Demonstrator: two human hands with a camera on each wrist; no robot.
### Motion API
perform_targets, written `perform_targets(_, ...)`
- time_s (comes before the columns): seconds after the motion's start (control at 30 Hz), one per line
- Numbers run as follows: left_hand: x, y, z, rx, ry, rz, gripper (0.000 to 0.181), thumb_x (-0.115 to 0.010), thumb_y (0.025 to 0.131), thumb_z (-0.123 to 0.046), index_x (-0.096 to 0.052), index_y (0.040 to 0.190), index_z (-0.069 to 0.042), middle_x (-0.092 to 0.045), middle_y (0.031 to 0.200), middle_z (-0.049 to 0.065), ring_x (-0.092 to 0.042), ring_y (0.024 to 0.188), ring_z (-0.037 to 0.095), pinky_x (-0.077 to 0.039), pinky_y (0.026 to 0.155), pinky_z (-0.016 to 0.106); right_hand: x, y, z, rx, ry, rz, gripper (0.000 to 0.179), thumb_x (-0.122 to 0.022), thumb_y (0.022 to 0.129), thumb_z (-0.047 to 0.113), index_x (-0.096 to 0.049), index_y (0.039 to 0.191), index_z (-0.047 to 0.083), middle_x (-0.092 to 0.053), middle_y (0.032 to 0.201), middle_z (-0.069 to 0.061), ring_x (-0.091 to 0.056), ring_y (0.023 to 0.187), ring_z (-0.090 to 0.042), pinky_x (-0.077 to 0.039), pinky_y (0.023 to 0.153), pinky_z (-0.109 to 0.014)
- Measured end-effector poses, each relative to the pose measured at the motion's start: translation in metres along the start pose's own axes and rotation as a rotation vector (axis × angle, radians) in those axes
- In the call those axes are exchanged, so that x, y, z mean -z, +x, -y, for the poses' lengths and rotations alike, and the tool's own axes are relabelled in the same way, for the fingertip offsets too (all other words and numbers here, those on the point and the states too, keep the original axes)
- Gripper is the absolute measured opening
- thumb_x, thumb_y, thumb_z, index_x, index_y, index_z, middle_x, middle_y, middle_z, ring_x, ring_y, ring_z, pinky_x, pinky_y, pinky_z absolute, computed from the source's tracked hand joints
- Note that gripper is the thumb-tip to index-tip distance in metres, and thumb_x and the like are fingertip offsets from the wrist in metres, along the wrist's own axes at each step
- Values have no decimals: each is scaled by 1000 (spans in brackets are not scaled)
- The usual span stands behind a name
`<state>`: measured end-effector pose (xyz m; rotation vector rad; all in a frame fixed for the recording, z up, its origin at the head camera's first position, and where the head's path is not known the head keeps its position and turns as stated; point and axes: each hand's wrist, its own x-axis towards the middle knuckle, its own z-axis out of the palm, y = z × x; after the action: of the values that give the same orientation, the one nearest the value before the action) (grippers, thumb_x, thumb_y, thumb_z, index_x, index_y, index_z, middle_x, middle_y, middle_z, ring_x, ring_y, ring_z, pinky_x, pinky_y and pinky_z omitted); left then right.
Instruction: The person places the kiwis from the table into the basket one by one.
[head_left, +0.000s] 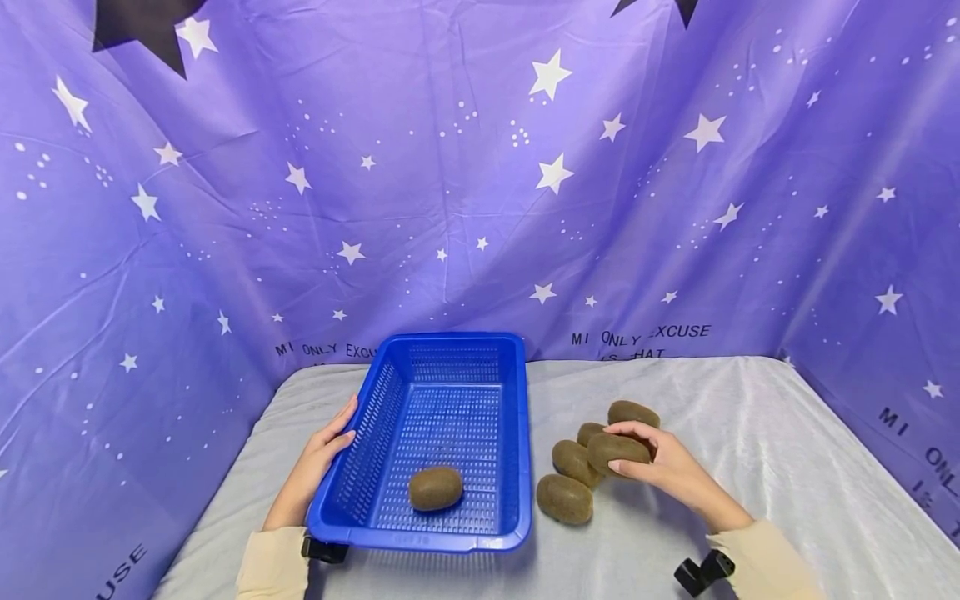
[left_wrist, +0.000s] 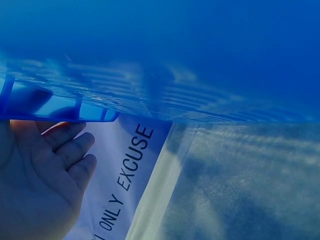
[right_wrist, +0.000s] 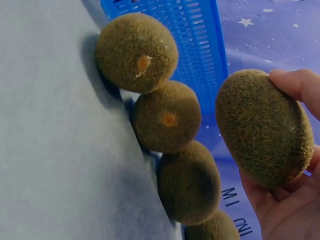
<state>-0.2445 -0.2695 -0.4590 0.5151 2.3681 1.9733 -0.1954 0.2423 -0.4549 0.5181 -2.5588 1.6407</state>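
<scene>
Now my right hand [head_left: 663,460] grips a fuzzy brown oval kiwi [head_left: 617,455] while my left hand [head_left: 313,463], fingers loosely extended, touches a blue plastic basket [head_left: 523,433].

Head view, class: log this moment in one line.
left hand: touches blue basket; right hand: holds kiwi; in basket: one kiwi; on cloth: four kiwis

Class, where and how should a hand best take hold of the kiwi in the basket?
Grip the kiwi round its middle, probably best from above: it lies lengthwise left to right, so pinching from near and far sides spans its narrower width, and the walls of the basket hinder a low approach.
</scene>
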Motion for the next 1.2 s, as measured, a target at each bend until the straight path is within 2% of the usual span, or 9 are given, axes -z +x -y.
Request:
perform_targets(0.23, 1, 0, 1, 8, -8, 7, 55, -45, 98, -12, -24, 147, 0, -9, 156, 19, 0, 142, 33, -22, 96, 4, -4, 7, 5, 0, 25, 15, 43, -74, 80, 15, -61, 121, 7, -61, 119, -13, -59, 93, -8, -46, 80, -23)
perform_targets(0.53, 1, 0, 1, 18, -8, 8, 55, -45, 98, -13, -23, 148, -1, -9, 157, 15, -3, 144, 24, -21, 97, 4, -8, 14, 15, 28, 74, 33, 42, -73, 81, 13, -60, 120, 6, -61, 112, -12, -60, 90, -10, -48, 77, -24)
perform_targets(0.7, 1, 0, 1, 34, -5, 4, 55, -45, 98, -13, -23, 148, -2, -10, 157, 14, -2, 144, 26, -21, 97, 4, -13, 20, 20, 43, 62, 45, 43, -73, 81, 15, -60, 120, 4, -63, 112, -9, -60, 92, -11, -47, 79, -25)
perform_targets(0.87, 1, 0, 0, 33, 2, -1, 56, -46, 98, -13, -24, 148, -2, -10, 157, 15, -2, 143, 28, -20, 97, 3, -19, 28, 26, 61, 37, 37, 41, -74, 80, 16, -62, 119, 8, -64, 113, -8, -59, 94, -10, -46, 81, -24)
perform_targets(1.2, 2, 1, 1, 34, -19, 7, 55, -45, 98, -13, -24, 148, -3, -9, 157, 15, -1, 144, 28, -22, 97, 4, -28, 42, 43, 46, 14, 59, 42, -75, 79, 21, -62, 118, 13, -66, 108, -5, -61, 88, -12, -47, 78, -26)
